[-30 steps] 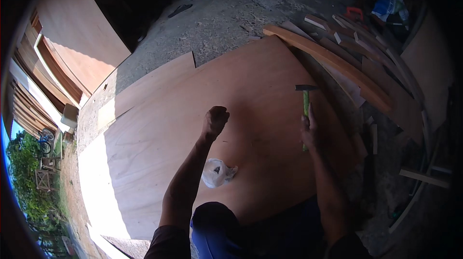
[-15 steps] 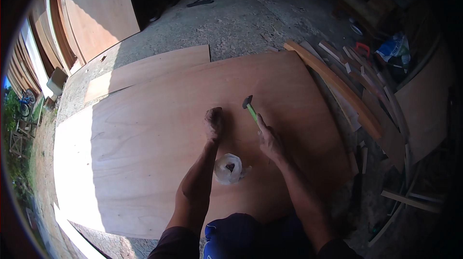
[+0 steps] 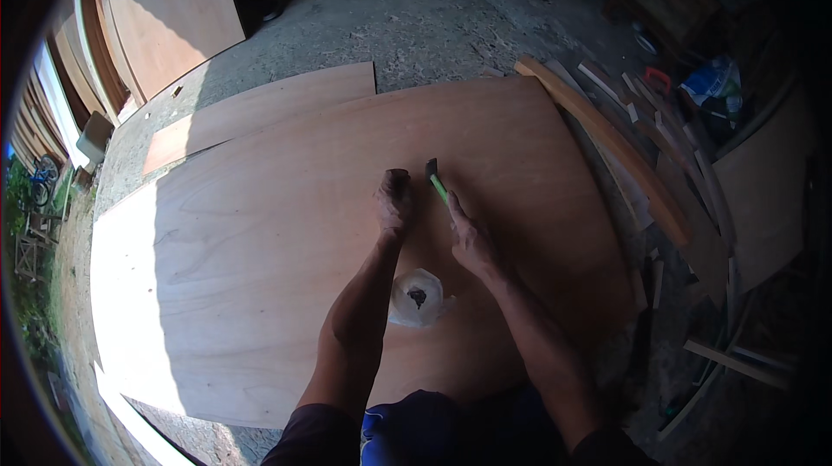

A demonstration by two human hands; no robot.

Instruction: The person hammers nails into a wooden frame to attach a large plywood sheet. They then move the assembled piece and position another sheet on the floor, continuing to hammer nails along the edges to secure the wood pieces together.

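Both hands: right hand [image 3: 468, 236] grips hammer [image 3: 436, 180] beside left hand [image 3: 393, 197] on plywood sheet [image 3: 260, 241].

Clear plastic bag [image 3: 417, 297] on plywood sheet [image 3: 260, 275]; blue-white package [image 3: 712, 82] far right among scraps.

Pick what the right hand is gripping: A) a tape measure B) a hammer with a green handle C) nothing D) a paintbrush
B: the right hand is closed round a hammer with a green handle, its dark head down near the plywood sheet just beside the left hand.
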